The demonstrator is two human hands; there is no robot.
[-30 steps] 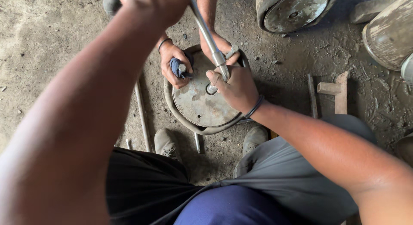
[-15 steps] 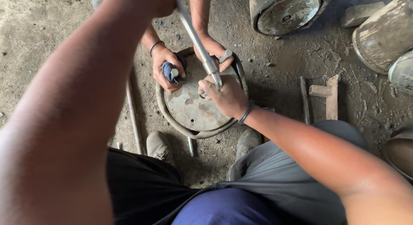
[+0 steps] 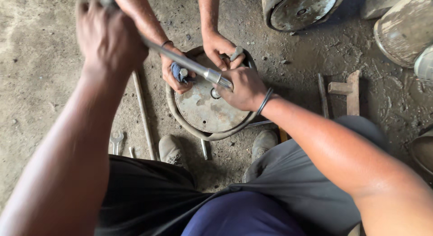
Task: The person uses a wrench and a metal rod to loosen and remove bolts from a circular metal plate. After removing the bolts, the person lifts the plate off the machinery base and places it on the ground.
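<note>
A round grey metal disc (image 3: 205, 110) lies on the dirt floor between my shoes, with a rubber ring (image 3: 180, 124) around its rim. My left hand (image 3: 107, 37) grips the upper end of a long metal bar (image 3: 182, 61). My right hand (image 3: 241, 88) is closed around the bar's lower end, pressed at the disc's centre hole. Another person's two hands reach in from the top. One of them (image 3: 173, 73) holds a blue-wrapped tool (image 3: 179, 73) on the disc, while the other (image 3: 220, 47) grips a small metal piece at the rim.
A thin rod (image 3: 143, 114) and a spanner (image 3: 116, 139) lie on the floor at left. Wooden pieces (image 3: 346, 89) lie at right. Metal drums (image 3: 297, 8) stand at the top and right (image 3: 403, 31). My shoes (image 3: 171, 150) flank the disc.
My left hand has swung the bar's upper end leftward and lower in view. The view has shifted so the disc sits lower. The other person's hands stay on the disc.
</note>
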